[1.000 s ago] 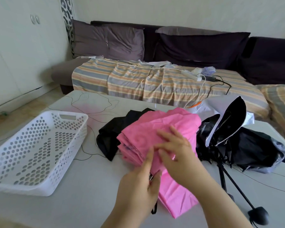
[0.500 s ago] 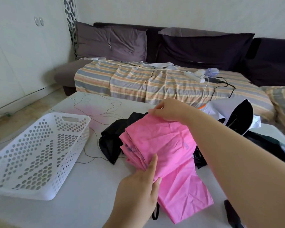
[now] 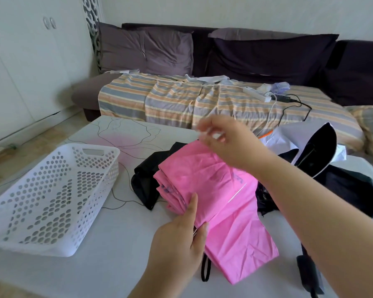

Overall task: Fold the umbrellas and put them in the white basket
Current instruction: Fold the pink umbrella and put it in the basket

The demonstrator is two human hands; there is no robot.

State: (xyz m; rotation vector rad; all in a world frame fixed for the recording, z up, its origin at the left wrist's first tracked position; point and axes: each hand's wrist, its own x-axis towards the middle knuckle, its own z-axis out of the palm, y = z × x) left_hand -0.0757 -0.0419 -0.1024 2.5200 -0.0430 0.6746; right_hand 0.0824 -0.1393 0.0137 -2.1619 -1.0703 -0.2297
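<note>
A pink umbrella (image 3: 211, 190), its canopy gathered into flat pleats, lies in the middle of the table. My left hand (image 3: 179, 239) grips its near end, thumb lying on the pleats. My right hand (image 3: 226, 143), blurred, is raised over the far end and seems to pinch the canopy's far edge. The white perforated basket (image 3: 95, 181) stands at the left with nothing in it. A black umbrella (image 3: 146, 179) lies partly under the pink one. At the right, a half-open black-and-white umbrella (image 3: 317, 153) lies partly hidden by my right arm.
A black umbrella handle (image 3: 308, 274) juts toward the table's near right edge. A black wrist strap (image 3: 205, 269) loops out below my left hand. Behind the table (image 3: 116, 244) stands a sofa with a striped blanket (image 3: 170, 97), a power strip (image 3: 256, 93) and cables.
My right hand moved from the near part of the pink canopy to its far end and has now lifted slightly. My left hand kept its hold on the near end.
</note>
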